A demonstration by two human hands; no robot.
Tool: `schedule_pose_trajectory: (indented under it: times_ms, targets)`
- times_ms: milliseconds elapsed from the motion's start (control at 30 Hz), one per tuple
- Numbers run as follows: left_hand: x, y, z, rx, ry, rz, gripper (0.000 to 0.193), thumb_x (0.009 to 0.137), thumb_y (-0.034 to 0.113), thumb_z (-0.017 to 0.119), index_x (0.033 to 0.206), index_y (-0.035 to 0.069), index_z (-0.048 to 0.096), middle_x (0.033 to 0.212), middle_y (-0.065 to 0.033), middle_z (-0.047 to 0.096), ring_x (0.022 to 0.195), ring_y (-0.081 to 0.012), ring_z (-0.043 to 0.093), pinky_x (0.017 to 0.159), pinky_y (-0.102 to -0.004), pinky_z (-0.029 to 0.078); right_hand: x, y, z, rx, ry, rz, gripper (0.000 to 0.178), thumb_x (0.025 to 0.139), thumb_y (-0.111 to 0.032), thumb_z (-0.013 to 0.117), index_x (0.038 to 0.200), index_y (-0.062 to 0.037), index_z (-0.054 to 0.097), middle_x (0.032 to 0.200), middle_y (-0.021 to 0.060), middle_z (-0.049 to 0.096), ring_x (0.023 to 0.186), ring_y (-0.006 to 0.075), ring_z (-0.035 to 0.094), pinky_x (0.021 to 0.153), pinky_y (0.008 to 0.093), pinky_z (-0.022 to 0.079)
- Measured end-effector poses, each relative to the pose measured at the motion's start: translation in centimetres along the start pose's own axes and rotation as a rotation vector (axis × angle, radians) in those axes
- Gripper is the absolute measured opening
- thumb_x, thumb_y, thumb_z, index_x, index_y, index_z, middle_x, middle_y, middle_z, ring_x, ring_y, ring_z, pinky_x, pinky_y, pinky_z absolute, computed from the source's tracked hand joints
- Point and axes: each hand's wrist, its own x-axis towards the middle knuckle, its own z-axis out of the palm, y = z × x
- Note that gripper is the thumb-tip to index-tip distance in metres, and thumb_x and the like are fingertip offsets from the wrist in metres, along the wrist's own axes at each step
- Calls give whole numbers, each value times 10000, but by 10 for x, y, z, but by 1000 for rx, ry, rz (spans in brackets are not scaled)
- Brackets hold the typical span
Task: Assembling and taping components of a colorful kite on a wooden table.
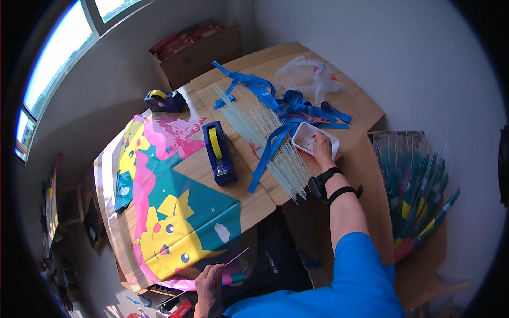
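My left hand (208, 283) is closed around a thin rod (237, 256) at the near edge of the table, low in the view. Beside it lies a thin printed sheet (183, 183), teal with pink edging and yellow cartoon animals, shaped like a kite sail. My right hand (321, 148) reaches into a small white plastic tray (335, 146), fingers bunched together over small pale pieces. What is between the fingertips is too small to make out. A bundle of pale thin rods (265, 135) lies left of the tray, with a blue strip (266, 159) across it.
A dark blue tape dispenser (220, 153) stands mid-table, a second tape dispenser (165, 100) at the far edge. Blue strips (297, 103) and a clear plastic bag (305, 74) lie farther back. At right, a cardboard box (383, 196) holds several rolled teal bundles. Another box (199, 55) stands behind.
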Motion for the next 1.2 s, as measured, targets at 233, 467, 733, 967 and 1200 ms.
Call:
schedule_pose_trajectory:
  times_ms: [233,467,733,967,1200]
  targets:
    - [0,-2,-6,1,93,-23,167,847,10,609,1005,55,637,865,-114,648,743,-288,657,634,-361,506,-23,-34,-27,165,213,153,94,722,-87,709,793,-28,695,832,176,637,817,347,617,736,413,486]
    - [-5,8,-15,19,199,70,160,839,-18,614,986,42,635,833,-112,647,713,-259,661,617,-330,510,-49,-77,-37,1175,-26,510,73,868,26,628,935,55,625,860,101,674,733,160,682,650,269,581]
    - [-2,32,-55,-73,288,82,172,835,-32,636,996,26,646,791,-101,641,690,-227,651,599,-304,501,-208,-233,-125,1609,-727,401,108,888,-56,658,984,-9,640,894,93,682,795,161,683,733,278,575]
    - [-18,46,-84,-23,354,147,207,803,-33,647,996,42,654,792,-95,647,687,-241,648,588,-323,500,-236,-268,-140,1720,-819,253,118,886,-80,666,976,-7,641,904,100,674,783,139,656,734,254,551]
    - [-27,47,-78,-4,364,146,247,768,-33,650,999,54,659,782,-79,639,658,-236,635,560,-324,488,-246,-278,-133,1709,-791,214,108,866,-60,684,942,0,636,895,106,667,775,146,655,734,258,551]
